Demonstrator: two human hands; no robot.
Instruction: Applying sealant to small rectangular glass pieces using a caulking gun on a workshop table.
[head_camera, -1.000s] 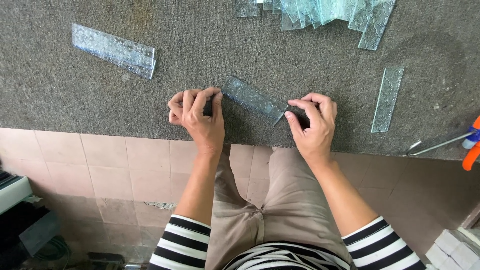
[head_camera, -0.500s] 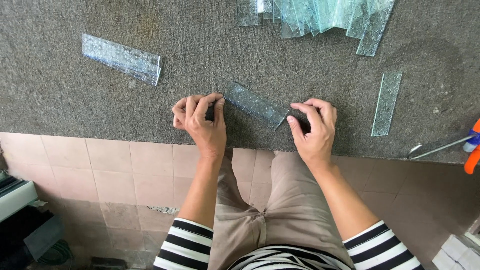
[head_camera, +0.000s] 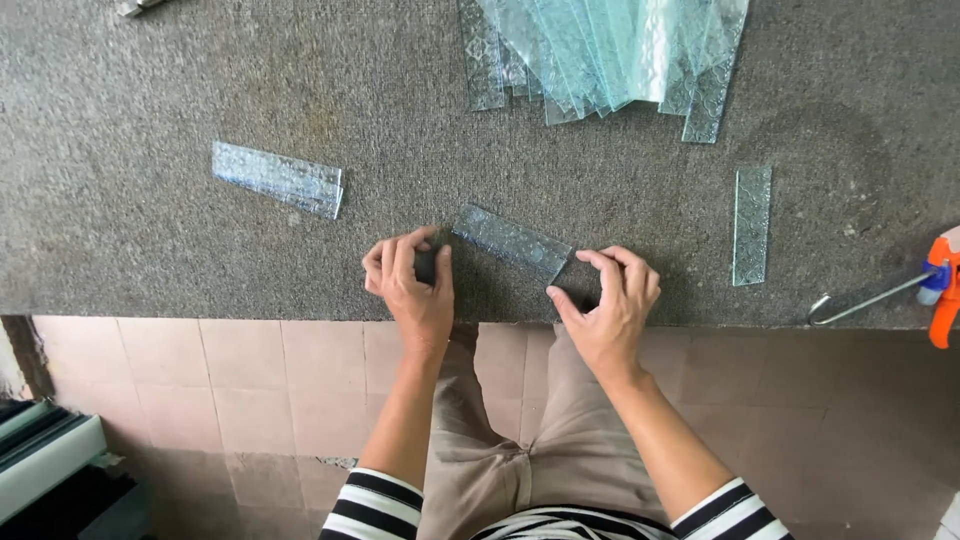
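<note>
Glass strip: a narrow piece of textured clear glass, flat on the counter near its front edge, between the 2 hands.
Long axis: runs from upper left to lower right, slightly slanted against the counter edge.
Left hand: at the strip's upper-left end; fingers curled in close around a small dark thing beside that end. Whether they also pinch the glass cannot be told.
Right hand: at the strip's lower-right end; fingers bent and nearly closed, thumb and forefinger touching the corner of the glass, with something dark underneath.
Nearer hand: both sit about equally close, 1 at each end.
Surface: grey-brown carpet-like covering, rough and matt.
Other glass: 1 strip pile well apart to the left; 1 single strip lying upright-lengthwise to the right; a fanned stack of sheets at the far edge.
Tool: orange and blue spray bottle at the right edge.
Room: pinkish floor tiles below the counter.
</note>
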